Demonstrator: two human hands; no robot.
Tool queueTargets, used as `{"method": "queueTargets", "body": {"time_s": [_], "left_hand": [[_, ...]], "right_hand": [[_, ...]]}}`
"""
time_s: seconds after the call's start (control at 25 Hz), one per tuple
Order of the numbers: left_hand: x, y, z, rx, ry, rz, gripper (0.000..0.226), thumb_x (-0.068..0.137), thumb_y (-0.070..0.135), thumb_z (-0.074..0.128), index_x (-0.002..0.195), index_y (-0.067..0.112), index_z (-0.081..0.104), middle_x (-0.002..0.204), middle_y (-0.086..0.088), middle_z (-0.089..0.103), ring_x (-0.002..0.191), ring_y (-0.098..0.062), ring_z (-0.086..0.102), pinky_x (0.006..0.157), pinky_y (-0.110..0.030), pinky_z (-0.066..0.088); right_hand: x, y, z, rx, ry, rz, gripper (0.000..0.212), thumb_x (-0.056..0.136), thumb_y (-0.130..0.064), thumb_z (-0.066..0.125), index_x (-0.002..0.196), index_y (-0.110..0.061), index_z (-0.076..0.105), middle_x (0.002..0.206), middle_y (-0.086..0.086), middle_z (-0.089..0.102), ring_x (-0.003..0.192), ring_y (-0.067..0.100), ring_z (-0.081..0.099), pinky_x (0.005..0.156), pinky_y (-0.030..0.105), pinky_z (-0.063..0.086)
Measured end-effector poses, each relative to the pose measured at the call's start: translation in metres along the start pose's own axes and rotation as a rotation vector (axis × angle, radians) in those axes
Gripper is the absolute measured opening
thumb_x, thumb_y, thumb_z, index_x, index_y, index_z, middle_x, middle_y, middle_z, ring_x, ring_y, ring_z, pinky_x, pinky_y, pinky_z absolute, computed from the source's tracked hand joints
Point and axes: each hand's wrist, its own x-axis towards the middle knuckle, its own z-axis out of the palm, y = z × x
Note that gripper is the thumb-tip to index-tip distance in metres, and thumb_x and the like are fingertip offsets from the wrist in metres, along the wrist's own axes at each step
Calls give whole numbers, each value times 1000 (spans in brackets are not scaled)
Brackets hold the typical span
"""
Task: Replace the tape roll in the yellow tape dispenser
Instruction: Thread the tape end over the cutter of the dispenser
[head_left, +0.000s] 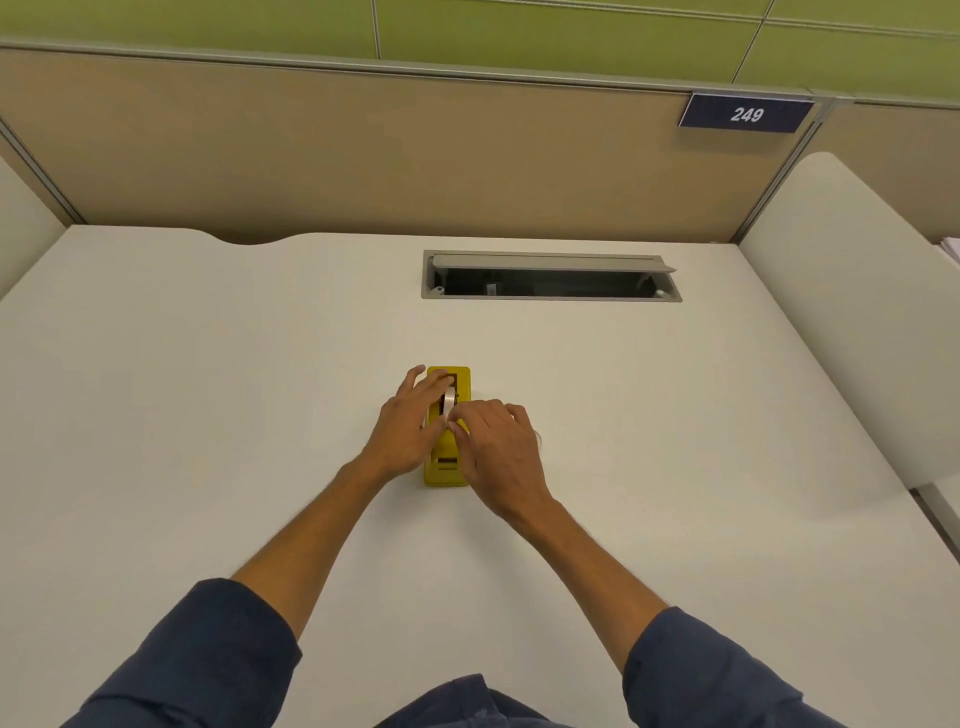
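The left hand (410, 426) holds the tape roll (448, 402) seated in the yellow dispenser (448, 470) on the worktop (208, 389), while the right hand (498, 447) pinches just beside it, so lifting straight up from that grip, steadying the base below, looks best.

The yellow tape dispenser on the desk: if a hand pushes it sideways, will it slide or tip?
The yellow tape dispenser lies long and low on the smooth white desk, so it would probably slide, not tip. The left hand resting against its side may steady it. Its weight cannot be judged.
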Motion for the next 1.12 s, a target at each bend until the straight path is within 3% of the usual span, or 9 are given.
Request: {"method": "queueTargets", "body": {"time_s": [0.2, 0.32, 0.44, 0.6, 0.8, 1.12], "left_hand": [[5, -1, 3, -44, 24, -83, 43, 91, 31, 56, 134, 27, 48, 155, -2, 27, 134, -31, 38, 108, -47, 35], [6, 0, 3, -74, 38, -95, 40, 88, 26, 61, 126, 34, 53, 154, -2, 29, 128, -32, 44, 100, -41, 42], [8, 1, 1, -111, 26, -103, 39, 84, 21, 65, 120, 34, 56, 149, 0, 36, 122, -30, 49, 97, -42, 48], [7, 1, 0, -149, 37, -96, 29, 84, 26, 66, 111, 33, 59, 147, 2, 40, 118, -28, 52, 90, -33, 45], [5, 2, -3, -175, 42, -98, 29, 87, 31, 62, 116, 27, 60, 148, 1, 41, 118, -28, 52, 91, -29, 42], [9, 5, -7, -215, 52, -136, 28, 84, 25, 67, 111, 25, 63, 143, -3, 47, 122, -28, 49, 99, -39, 41]], "right_hand": [[14, 4, -9, 2, -55, 18, 13, 94, -10, 56, 103, -11, 65, 97, 4, 71, 91, 27, 63, 87, 39, 42], [26, 9, -13, 31, -148, 39, 21, 100, -17, 46, 114, -14, 62, 108, 3, 70, 101, 24, 60, 95, 38, 36], [40, 14, -15, 34, -214, 59, 23, 102, -22, 42, 112, -16, 61, 108, 1, 69, 102, 22, 58, 97, 35, 33], [55, 19, -15, 68, -236, 96, 22, 101, -24, 43, 109, -15, 62, 102, 3, 71, 95, 22, 60, 95, 35, 36], [65, 23, -11, 81, -265, 112, 22, 101, -26, 45, 111, -17, 62, 101, 4, 72, 93, 21, 62, 97, 36, 36], [70, 27, -5, 62, -286, 118, 21, 100, -26, 46, 108, -17, 63, 97, 4, 72, 89, 21, 62, 94, 36, 37]]}}
